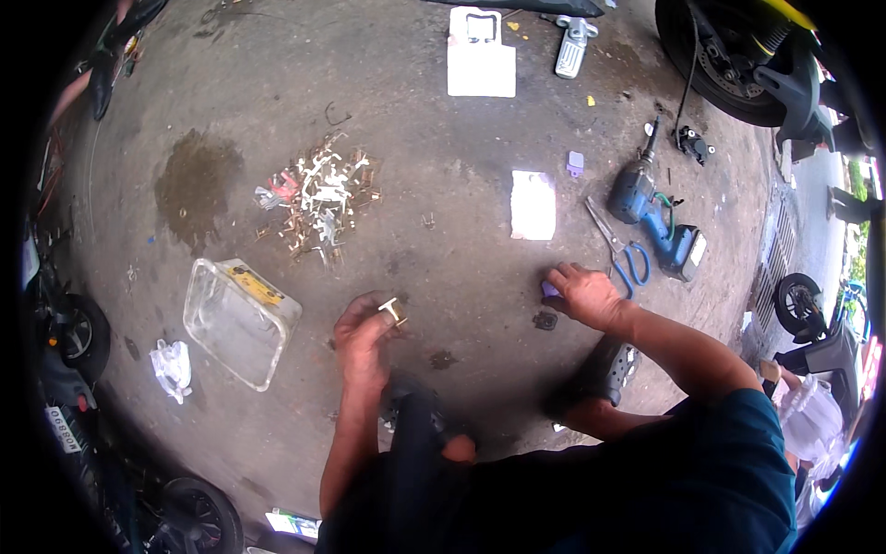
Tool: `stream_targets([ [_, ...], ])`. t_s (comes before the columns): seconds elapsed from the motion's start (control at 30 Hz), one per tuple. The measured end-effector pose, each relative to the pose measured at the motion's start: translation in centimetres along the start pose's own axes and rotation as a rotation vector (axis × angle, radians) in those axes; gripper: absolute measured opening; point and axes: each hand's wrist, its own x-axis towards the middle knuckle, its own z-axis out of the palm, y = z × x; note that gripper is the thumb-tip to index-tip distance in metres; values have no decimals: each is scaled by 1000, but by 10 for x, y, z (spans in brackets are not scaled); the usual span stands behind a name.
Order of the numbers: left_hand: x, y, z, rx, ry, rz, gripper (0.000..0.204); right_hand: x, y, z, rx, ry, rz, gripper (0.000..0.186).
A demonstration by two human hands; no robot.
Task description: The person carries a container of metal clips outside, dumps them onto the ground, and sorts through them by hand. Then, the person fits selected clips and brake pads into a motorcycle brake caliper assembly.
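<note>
Fingers (367,305) of the left hand (362,340) are closed in a pinch on one small metal piece (394,312), held up in front of the left knee. Those of the right hand (593,297) are curled over a purple item (550,290), left of the blue-handled scissors (616,242); whether they grip it or only touch it cannot be told.

Step in hand, as judged: handling of a single part at the left, with the purple item being attended to at the right. Next move, as judged: keep the left pinch steady and confirm a secure hold on the purple item before raising it.

Appearance of the metal piece: pale gold and glossy, with a short stem and a crossbar at each end, resembling a capital I. Its exposed side faces away from the palm. The purple item is mostly covered; its full outline cannot be determined.

Adjacent items: a loose pile (328,194) of small metallic and white pieces lies ahead of the left hand. A clear plastic tub (223,309) stands to its left.
</note>
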Motion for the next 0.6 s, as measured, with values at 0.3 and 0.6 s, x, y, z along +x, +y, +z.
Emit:
stream_targets([
  [0.3, -5, -6, 11, 11, -71, -12, 21, 59, -93, -14, 1522, 4, 436, 22],
  [0.6, -13, 5, 11, 170, -6, 37, 23, 70, -147, -15, 1713, -17, 402, 17],
])
